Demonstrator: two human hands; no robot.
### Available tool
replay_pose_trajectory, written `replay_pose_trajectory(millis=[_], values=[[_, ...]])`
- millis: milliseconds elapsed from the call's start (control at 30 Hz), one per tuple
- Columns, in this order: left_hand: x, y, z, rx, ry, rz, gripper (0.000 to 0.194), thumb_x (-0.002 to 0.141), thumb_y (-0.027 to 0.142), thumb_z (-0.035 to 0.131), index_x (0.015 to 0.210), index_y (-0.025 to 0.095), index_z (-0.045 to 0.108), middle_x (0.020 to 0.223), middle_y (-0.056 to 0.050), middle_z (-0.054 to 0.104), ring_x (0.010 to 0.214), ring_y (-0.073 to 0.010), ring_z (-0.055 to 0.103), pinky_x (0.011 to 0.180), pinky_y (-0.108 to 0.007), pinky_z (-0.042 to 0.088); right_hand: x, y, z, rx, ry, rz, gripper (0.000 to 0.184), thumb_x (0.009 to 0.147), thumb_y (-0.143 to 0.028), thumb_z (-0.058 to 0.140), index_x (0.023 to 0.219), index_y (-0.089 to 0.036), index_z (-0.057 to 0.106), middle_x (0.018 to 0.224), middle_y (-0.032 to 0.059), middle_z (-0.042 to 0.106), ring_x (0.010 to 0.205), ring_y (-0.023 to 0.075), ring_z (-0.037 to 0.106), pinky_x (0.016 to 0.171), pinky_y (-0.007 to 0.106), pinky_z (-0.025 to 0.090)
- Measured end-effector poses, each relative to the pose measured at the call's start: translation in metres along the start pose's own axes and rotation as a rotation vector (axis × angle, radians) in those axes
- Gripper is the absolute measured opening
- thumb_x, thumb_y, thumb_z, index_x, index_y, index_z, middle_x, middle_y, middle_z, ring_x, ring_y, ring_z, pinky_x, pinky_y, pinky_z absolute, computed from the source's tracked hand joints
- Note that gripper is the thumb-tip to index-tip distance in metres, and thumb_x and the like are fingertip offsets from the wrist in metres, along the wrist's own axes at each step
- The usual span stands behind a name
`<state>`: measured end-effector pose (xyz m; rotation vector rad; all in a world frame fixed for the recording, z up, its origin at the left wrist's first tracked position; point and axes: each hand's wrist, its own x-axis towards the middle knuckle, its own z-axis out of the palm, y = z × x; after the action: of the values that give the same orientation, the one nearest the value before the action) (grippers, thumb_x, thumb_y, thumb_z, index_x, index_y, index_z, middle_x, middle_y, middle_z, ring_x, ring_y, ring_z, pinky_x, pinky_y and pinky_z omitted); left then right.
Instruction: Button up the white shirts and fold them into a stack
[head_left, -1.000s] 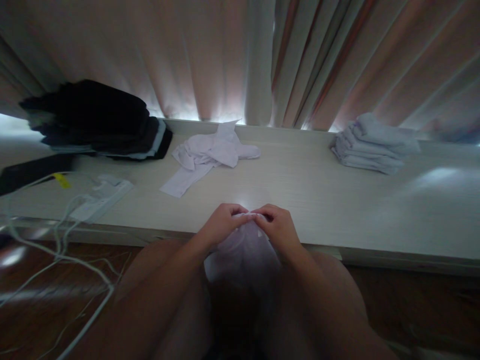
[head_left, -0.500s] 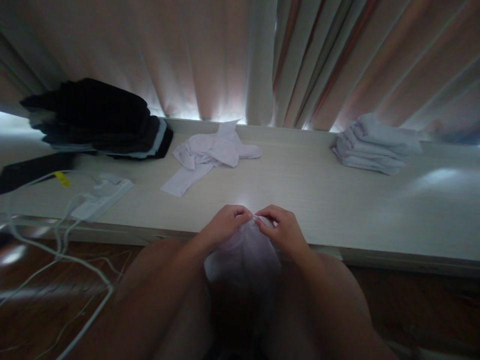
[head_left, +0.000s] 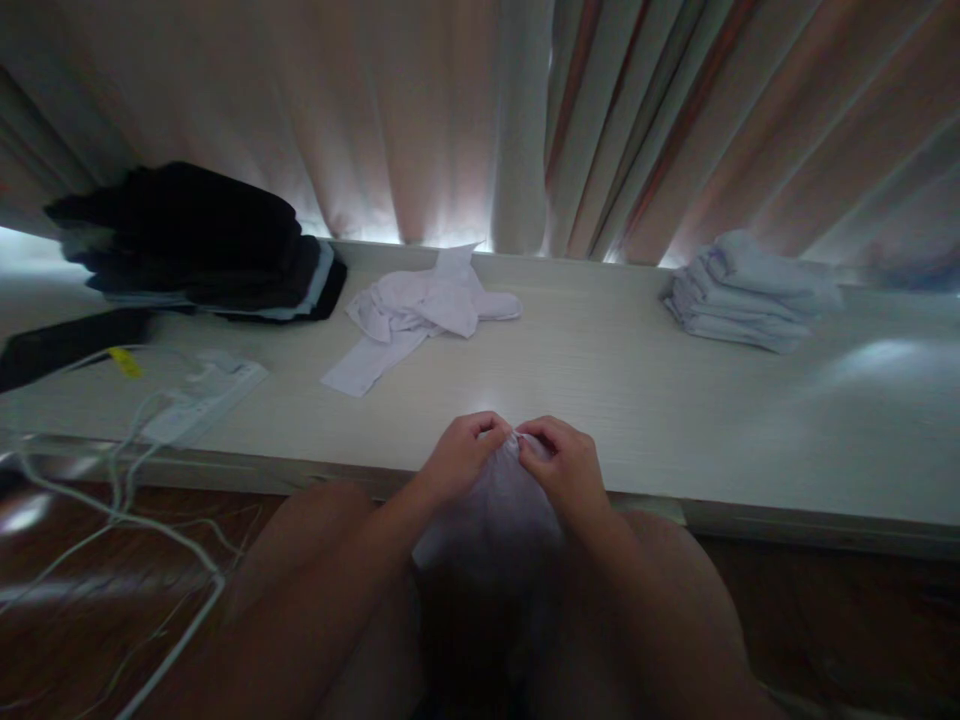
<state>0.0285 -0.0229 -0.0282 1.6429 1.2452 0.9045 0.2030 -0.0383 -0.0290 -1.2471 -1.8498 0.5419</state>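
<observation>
Pleated curtains [head_left: 420, 120] hang behind a pale bench [head_left: 600, 370]. At its front edge, above the person's lap, the left hand [head_left: 463, 452] and right hand [head_left: 568, 462] each pinch the gathered top of a white cloth [head_left: 502, 500] between thumb and fingers, the cloth draping down between the knees. Beyond lies a crumpled white garment [head_left: 427, 300]; folded white clothes [head_left: 742, 295] are stacked to the right, dark folded clothes [head_left: 195, 230] to the left, near a white power strip [head_left: 202, 408] with cables [head_left: 186, 537] plugged in.
</observation>
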Motion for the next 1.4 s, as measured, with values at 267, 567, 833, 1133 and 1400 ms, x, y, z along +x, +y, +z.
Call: replay_pose_trajectory(millis=[267,567,833,1133,1400], values=[[-0.001,0.005,-0.001,-0.057,-0.006,-0.040,0.028,0.086,0.036,0.056,0.070,0.015,0.066,0.069,0.001,0.063,0.070,-0.0148,0.054,0.067,-0.024,0.042,-0.003,-0.001,-0.008,0.210,-0.069,0.165,0.013,0.084,-0.028,0.067,0.092,-0.022,0.075,0.089,0.0037,0.074,0.083,0.0195,0.067,0.075,0.030,0.051],[-0.005,0.006,-0.003,-0.059,-0.095,0.063,0.022,0.088,0.033,0.058,0.077,0.016,0.068,0.075,0.002,0.065,0.074,-0.0143,0.057,0.071,-0.023,0.043,-0.001,0.004,-0.011,0.332,-0.094,0.322,0.014,0.079,-0.031,0.070,0.084,-0.019,0.075,0.076,0.0033,0.072,0.070,0.0172,0.063,0.063,0.028,0.046],[-0.004,0.003,-0.007,-0.053,-0.213,0.097,0.028,0.092,0.040,0.056,0.083,0.016,0.067,0.079,0.001,0.065,0.076,-0.0145,0.058,0.071,-0.024,0.042,0.004,0.012,-0.018,0.777,-0.176,0.482,0.023,0.070,-0.027,0.078,0.085,-0.020,0.062,0.069,-0.0032,0.061,0.057,0.0102,0.052,0.052,0.022,0.037],[-0.007,0.005,-0.008,0.001,-0.293,0.151,0.022,0.086,0.037,0.066,0.086,0.016,0.071,0.083,0.001,0.066,0.078,-0.0143,0.057,0.073,-0.023,0.041,0.004,0.008,-0.018,0.857,-0.297,0.539,0.022,0.069,-0.016,0.070,0.080,-0.021,0.052,0.063,-0.0065,0.052,0.050,0.0080,0.044,0.045,0.021,0.028],[-0.009,0.013,-0.011,0.115,-0.316,0.135,0.017,0.082,0.033,0.070,0.079,0.016,0.072,0.075,0.002,0.066,0.072,-0.0133,0.056,0.072,-0.023,0.040,0.004,0.007,-0.011,0.659,-0.206,0.412,0.026,0.065,-0.014,0.062,0.068,-0.021,0.037,0.064,-0.0062,0.047,0.056,0.0087,0.038,0.050,0.022,0.026]])
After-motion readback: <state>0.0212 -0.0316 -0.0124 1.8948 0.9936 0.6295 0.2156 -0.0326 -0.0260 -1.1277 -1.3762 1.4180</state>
